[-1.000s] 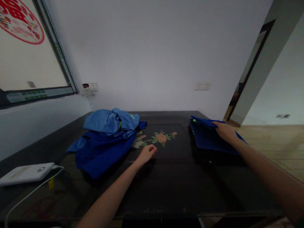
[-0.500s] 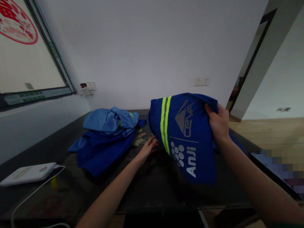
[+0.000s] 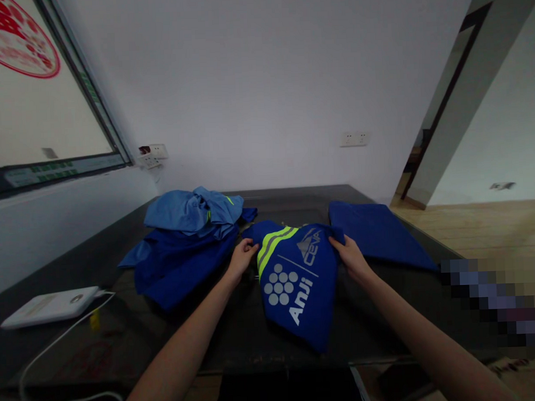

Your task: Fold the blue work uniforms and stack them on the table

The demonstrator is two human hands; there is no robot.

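Observation:
A dark blue garment [image 3: 296, 281] with a yellow-green reflective stripe and white and grey lettering hangs between my two hands, low over the dark table's front half. My left hand [image 3: 244, 257] pinches its upper left corner. At the upper right corner, my right hand [image 3: 349, 253] grips the cloth between thumb and fingers. To the right lies a flat, folded blue garment [image 3: 380, 231]. On the left, a crumpled light blue garment [image 3: 193, 212] rests on a rumpled dark blue one [image 3: 186, 265].
The dark table [image 3: 289, 200] reaches back to the wall. A white device [image 3: 52, 306] with a white cable [image 3: 48, 348] lies at the table's left. Sockets [image 3: 355, 139] are on the wall. A window frame stands at the left.
The striped garment has come down and left, uncovering the folded blue one. My left hand has taken hold of its corner, and my right hand has moved left and lower with it.

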